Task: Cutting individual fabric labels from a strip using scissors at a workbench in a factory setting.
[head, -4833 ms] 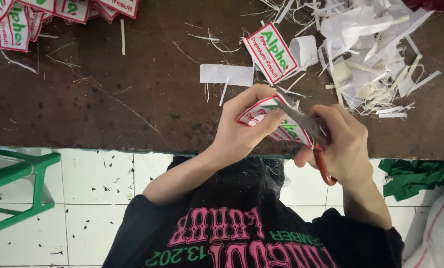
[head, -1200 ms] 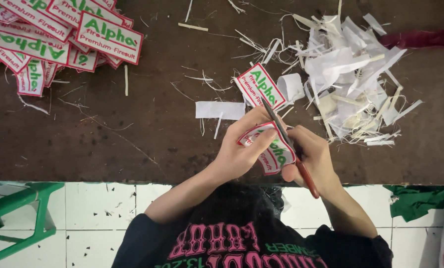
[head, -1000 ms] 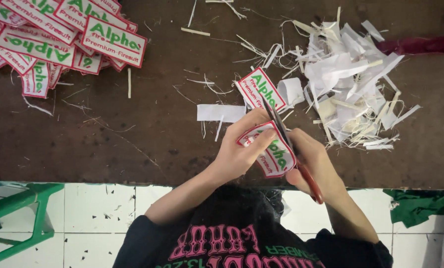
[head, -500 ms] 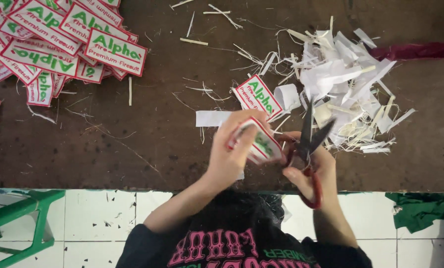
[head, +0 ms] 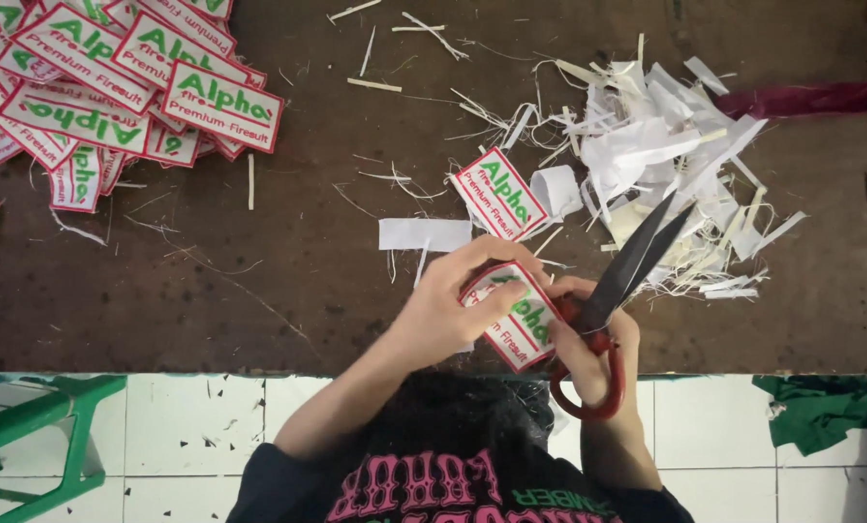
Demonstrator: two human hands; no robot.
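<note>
My left hand pinches a white rectangular label with a red border and green lettering over the near edge of the brown table. My right hand grips red-handled scissors; their dark blades are parted and point up and to the right, away from the label. A second trimmed label lies flat on the table just beyond my hands, beside a blank white strip.
A heap of the same labels fills the table's far left. White paper offcuts are piled at the far right, with thin slivers scattered about. A green stool and green cloth lie on the tiled floor.
The scissors have come off the label: a second ago the blades lay across it, now they are parted and swung up to the right. My left hand has turned the label.
</note>
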